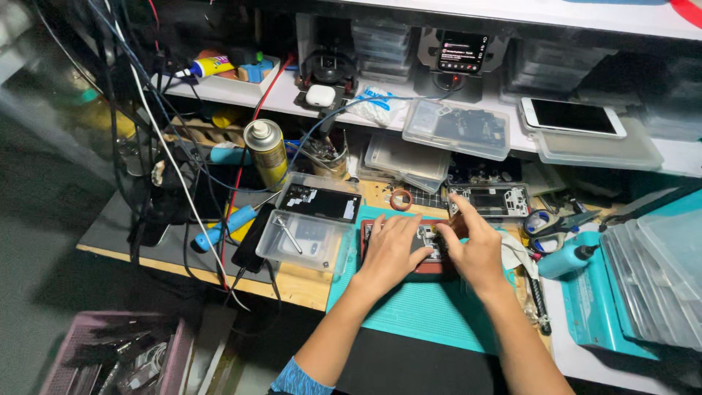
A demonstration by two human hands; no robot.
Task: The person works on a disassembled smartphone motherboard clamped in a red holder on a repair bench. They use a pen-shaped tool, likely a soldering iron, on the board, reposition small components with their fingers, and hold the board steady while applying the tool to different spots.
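Observation:
An opened phone (426, 241) with a red frame lies on a teal work mat (424, 307), its inner boards exposed. My left hand (391, 249) rests flat on the phone's left half, fingers spread over it. From the right, my right hand (474, 249) presses its fingertips onto the phone's upper right part. Whether either hand pinches a small part is hidden by the fingers.
Clear plastic trays (303, 241) with parts and a tool sit left of the mat, beside a spray can (266, 152) and hanging cables. Scissors (548, 223) and a blue bottle (567, 260) lie right. A shelf above holds a white phone (574, 117) and parts boxes.

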